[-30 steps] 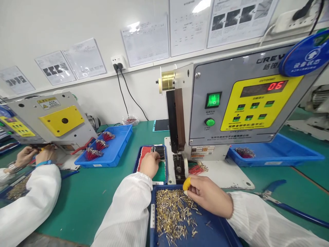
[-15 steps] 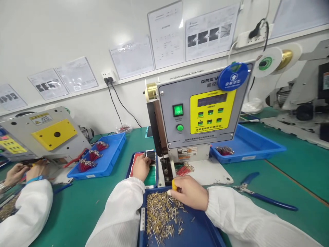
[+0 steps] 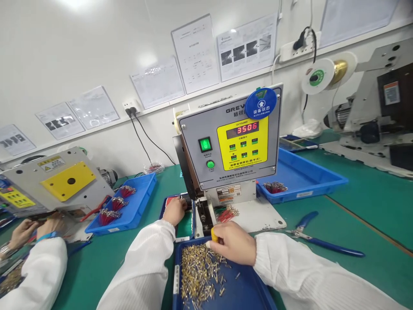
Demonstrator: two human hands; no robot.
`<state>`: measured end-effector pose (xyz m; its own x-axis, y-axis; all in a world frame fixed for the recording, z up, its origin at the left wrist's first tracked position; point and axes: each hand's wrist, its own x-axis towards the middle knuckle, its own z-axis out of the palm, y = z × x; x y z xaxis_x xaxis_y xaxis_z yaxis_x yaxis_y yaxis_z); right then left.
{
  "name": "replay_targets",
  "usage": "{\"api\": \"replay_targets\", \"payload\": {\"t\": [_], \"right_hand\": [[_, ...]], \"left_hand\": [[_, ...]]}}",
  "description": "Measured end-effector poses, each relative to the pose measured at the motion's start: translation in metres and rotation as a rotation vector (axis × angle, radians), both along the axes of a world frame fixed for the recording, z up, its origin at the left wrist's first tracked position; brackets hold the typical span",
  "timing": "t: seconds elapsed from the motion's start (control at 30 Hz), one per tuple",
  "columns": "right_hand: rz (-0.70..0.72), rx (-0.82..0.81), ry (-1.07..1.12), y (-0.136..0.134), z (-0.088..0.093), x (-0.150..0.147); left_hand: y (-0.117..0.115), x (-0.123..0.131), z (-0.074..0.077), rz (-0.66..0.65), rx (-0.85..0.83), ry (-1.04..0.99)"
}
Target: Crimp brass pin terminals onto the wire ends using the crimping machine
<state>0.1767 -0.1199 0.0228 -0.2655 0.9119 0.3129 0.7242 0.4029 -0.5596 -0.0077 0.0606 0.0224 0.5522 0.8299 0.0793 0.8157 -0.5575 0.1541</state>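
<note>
My left hand (image 3: 175, 211) rests over a small tray (image 3: 183, 239) of red, green and black wires, its fingers bent together at the black ones. Whether a wire is between its fingertips is hidden. My right hand (image 3: 237, 242) is curled closed above a dark blue tray (image 3: 250, 284) heaped with small metal terminals (image 3: 198, 273). A yellow finger cover (image 3: 214, 234) shows at its fingertips; whatever it pinches is hidden. Both hands are beside the crimping head (image 3: 204, 215) of a grey machine (image 3: 190, 172), whose display reads 3506. Red and green wires (image 3: 228, 213) lie on its base.
Blue-handled pliers (image 3: 335, 245) lie at right on the green table. A blue bin (image 3: 303, 194) with a wire bundle stands behind the machine. At left are another blue bin (image 3: 142, 211) with bundles, a second machine (image 3: 97, 185) and a co-worker's hands (image 3: 51, 226).
The view has shifted, so the machine appears farther left. Its display, dark before, now shows red digits. My left hand stays at the wire tray and my right hand stays curled by the crimping head.
</note>
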Motion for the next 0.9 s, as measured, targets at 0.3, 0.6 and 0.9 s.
{"api": "replay_targets", "payload": {"t": [0.3,0.6,0.9], "right_hand": [[0.004,-0.025,-0.017,0.000,-0.001,0.001],[-0.015,-0.106,0.025,0.008,-0.008,-0.001],[0.138,-0.534,0.101,0.028,0.024,-0.010]], "left_hand": [[0.009,-0.003,-0.009,0.007,-0.015,-0.052],[-0.004,-0.006,-0.025,0.057,0.053,-0.106],[-0.009,-0.011,-0.026,0.119,0.036,-0.239]]}}
